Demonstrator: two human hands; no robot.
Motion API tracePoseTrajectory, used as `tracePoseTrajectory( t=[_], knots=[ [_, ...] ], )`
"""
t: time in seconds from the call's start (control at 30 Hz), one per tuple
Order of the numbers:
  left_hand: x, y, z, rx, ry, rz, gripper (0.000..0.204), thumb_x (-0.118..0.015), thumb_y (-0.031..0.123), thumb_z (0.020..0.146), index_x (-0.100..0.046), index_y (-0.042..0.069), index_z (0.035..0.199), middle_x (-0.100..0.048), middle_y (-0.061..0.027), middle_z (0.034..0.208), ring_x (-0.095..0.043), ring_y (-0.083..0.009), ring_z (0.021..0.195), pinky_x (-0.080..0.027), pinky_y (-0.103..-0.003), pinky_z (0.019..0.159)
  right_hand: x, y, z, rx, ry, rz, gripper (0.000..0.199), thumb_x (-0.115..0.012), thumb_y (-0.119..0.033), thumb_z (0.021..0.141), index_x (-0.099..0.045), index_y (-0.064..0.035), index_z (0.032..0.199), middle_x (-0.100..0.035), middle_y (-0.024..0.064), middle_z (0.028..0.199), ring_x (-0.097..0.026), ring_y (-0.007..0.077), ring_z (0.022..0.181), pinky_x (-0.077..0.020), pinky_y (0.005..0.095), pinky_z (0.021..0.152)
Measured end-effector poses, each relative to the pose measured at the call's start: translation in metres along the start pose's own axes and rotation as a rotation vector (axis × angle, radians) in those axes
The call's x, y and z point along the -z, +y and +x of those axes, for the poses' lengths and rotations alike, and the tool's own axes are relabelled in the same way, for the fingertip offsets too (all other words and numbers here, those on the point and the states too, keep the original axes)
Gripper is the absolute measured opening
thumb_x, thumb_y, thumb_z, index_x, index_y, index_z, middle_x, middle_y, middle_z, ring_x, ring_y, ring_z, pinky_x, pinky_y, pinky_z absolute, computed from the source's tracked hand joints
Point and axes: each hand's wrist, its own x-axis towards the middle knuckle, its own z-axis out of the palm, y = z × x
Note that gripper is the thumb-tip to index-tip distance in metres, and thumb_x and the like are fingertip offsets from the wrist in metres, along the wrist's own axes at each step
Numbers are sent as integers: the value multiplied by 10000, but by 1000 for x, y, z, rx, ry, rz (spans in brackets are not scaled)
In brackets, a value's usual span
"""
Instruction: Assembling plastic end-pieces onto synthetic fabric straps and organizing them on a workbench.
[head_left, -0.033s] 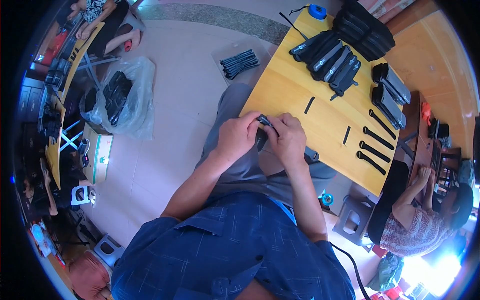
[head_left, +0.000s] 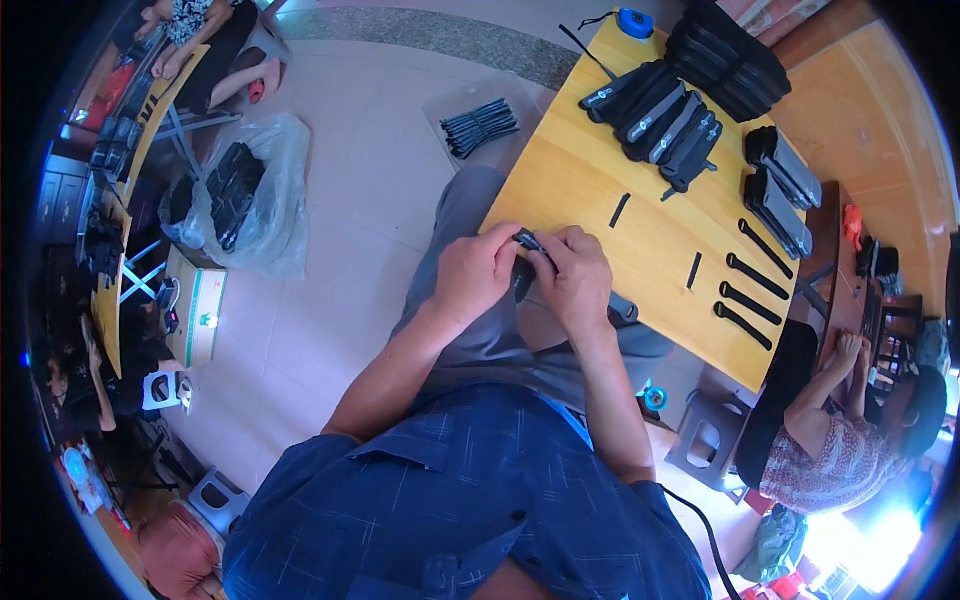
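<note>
Two bare hands meet at the near-left corner of a yellow desk (head_left: 570,155) in the head view. The left hand (head_left: 472,275) has its fingers closed in a pinch on a small black piece (head_left: 526,239); the right hand (head_left: 580,275) has thumb and fingers shut on the same piece, right at the corner, above the lap. Below them hangs something dark, mostly hidden.

Clock directions run from the hands. Bare wood opens from 1 to 3 o'clock, broken by two short black strips (head_left: 620,210), one at 2, one at 3. Just past 3, four looped straps (head_left: 749,302) lie near the desk's right edge. Black pouches (head_left: 655,125) crowd the surface between 1 and 2, and a blue tape measure (head_left: 635,23) sits by the far edge at 1. From 8 to 10, past the desk's left edge, bare floor (head_left: 360,190) leaves wide room; a clear bin (head_left: 432,112) stands at 11.

Against the earlier frame, grip, strips and straps look unchanged.
</note>
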Motion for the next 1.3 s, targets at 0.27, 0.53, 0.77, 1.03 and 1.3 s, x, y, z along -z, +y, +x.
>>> tracePoseTrajectory(
  t=[0.27,0.53,0.77,1.03,1.3],
  knots=[
    [-1,-9,-1,-66,46,-4,195,-671,121,943,-755,103,1118,-735,-164,827,-728,-371,750,-577,-471,647,-3,3,-2,10,38,45,250,-820,-134,801,-786,-88,1045,-654,84,901,-642,301,854,-527,418,748],
    [9,-20,8,-176,-18,26,192,-690,125,917,-780,125,1087,-754,-131,857,-737,-346,762,-585,-446,653,2,0,0,0,16,67,242,-815,-109,826,-790,-57,1062,-662,103,892,-645,305,857,-525,402,753],
    [21,-16,14,-225,-116,103,171,-698,120,922,-781,121,1072,-763,-132,920,-743,-340,813,-594,-438,683,1,-11,12,48,40,-74,263,-830,-122,767,-746,-93,1013,-626,95,884,-643,330,858,-521,442,740],
    [13,-17,10,-193,-28,-5,118,-660,164,938,-771,135,964,-737,-134,831,-721,-364,764,-570,-476,644,-9,-4,13,-92,-52,274,216,-821,-75,777,-722,-71,968,-647,122,879,-661,350,855,-534,445,752],
    [27,-27,39,-143,-272,-84,121,-672,164,920,-774,102,935,-745,-148,866,-726,-363,805,-573,-457,707,-9,-4,13,-69,-53,252,198,-835,-77,777,-707,-59,927,-643,117,859,-664,338,837,-533,429,737]
  ],
)
